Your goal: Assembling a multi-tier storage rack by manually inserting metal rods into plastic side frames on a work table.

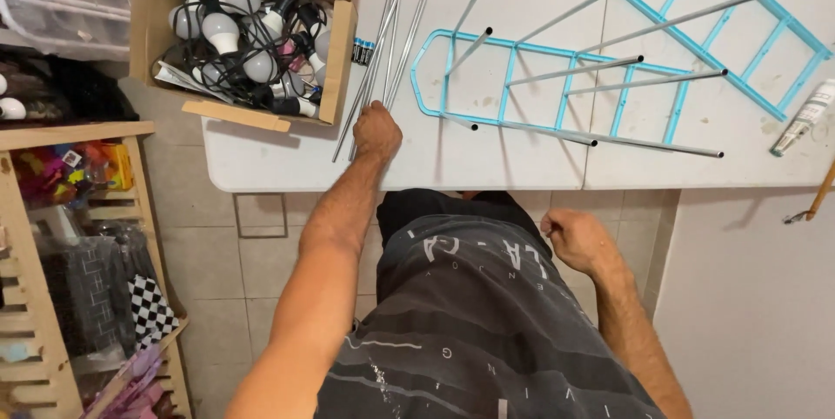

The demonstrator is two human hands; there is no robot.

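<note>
Head view: left hand [377, 130] stretched to table [522, 171], fingers curled down on loose bundle of metal rods [383, 53] lying beside cardboard box of bulbs [252, 36]; whether rod already pinched, cannot tell. Right hand [578, 241] off table, near belly, loosely fisted, seemingly holding nothing. Near blue frame [539, 88] already carries several rods standing in sockets; far blue frame [722, 19] also has some. Judged partway: loose rods left unfitted, frames not joined.

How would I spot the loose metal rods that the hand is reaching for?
Find the white table, then the open cardboard box of light bulbs at its left end. Just right of it, under the left hand, lies a bundle of loose metal rods, flat and unattached, unlike those standing in the blue frames.
</note>
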